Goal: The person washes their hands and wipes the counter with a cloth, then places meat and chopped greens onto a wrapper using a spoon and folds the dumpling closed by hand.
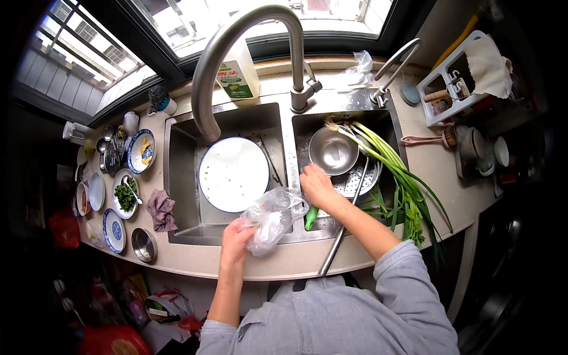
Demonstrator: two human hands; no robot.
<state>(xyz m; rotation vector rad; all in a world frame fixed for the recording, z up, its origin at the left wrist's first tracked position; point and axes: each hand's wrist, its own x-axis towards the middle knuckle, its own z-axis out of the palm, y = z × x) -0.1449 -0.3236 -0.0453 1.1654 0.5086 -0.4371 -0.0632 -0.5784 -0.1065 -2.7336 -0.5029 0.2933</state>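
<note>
My left hand (236, 239) is closed on a crumpled clear plastic bag (269, 228) at the front of the double sink. My right hand (318, 186) is over the right basin near the divider, fingers curled down; what they hold, if anything, is hidden. Just beyond it a steel bowl (333, 152) rests beside a perforated steel colander (362, 179). Below that hand lies a smooth green object (312, 218), its kind unclear. Long green onions (387, 154) and leafy stalks (417, 216) drape over the right basin's edge. A white basin (234, 176) with green bits sits in the left sink.
A tall faucet (296, 53) arches over the left basin. Leftward on the counter are a purple cloth (161, 210), a plate of chopped greens (125, 194) and a steel bowl (144, 245). A long metal rod (332, 251) crosses the front edge. A brush (429, 140) lies right.
</note>
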